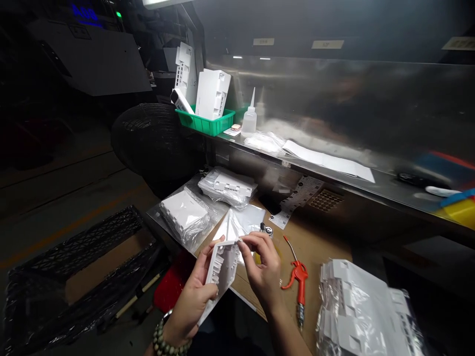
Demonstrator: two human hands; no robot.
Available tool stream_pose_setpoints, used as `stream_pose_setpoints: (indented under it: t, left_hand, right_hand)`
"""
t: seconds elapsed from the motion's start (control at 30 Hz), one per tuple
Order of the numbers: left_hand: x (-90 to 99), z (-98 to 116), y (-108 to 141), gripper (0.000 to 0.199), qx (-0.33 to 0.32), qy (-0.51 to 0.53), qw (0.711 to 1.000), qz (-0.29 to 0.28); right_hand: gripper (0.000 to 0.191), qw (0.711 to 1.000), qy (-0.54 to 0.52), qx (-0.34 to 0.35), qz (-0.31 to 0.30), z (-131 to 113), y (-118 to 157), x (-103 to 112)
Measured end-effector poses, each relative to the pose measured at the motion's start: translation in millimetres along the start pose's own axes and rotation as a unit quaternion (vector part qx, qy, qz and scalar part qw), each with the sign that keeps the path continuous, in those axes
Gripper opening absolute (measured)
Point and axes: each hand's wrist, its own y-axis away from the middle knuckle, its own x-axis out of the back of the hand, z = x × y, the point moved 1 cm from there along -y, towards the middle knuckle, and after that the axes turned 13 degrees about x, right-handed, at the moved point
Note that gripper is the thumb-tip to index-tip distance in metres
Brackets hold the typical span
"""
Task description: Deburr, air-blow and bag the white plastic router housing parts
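Above the front edge of the bench, a white plastic housing (224, 269) with ribs and clips inside is held tilted on its side. My left hand (198, 287) grips it along the left, thumb on the inner face and fingers behind. At its upper right corner, thumb and fingertips of my right hand (261, 262) are pinched together on the edge; whether a small piece sits between them is too small to tell. Behind the housing lie clear plastic bags (237, 222). An orange air blow gun (299, 279) rests to the right of my right hand.
Bagged white housings lie in a left stack (185, 212), a rear stack (228, 185) and a right stack (356, 306). On the metal shelf (322, 170) stand a green bin (211, 126) and a squeeze bottle (250, 121). A black crate (44, 282) sits at lower left, near a fan (148, 138).
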Motion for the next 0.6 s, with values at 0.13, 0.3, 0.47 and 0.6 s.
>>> stream_pose_setpoints:
  t: [0.13,0.3,0.47,0.6]
  left_hand:
    - [2.8,-4,-4,0.096,0.006,-0.014,1.000,0.005]
    - [10.9,-2,-12,0.106,0.047,0.021,0.998,0.021]
    - [32.4,20,-15,0.122,0.063,0.147,0.987,0.027]
    - [41.0,40,-12,0.114,0.030,0.220,0.974,-0.045]
  right_hand:
    - [0.013,1.000,0.000,-0.009,0.017,-2,5,0]
    - [0.011,0.999,0.054,0.005,-0.009,17,8,3]
    - [0.039,0.943,0.299,-0.149,-0.021,102,54,44]
    - [0.045,0.896,0.369,-0.215,-0.119,163,102,61]
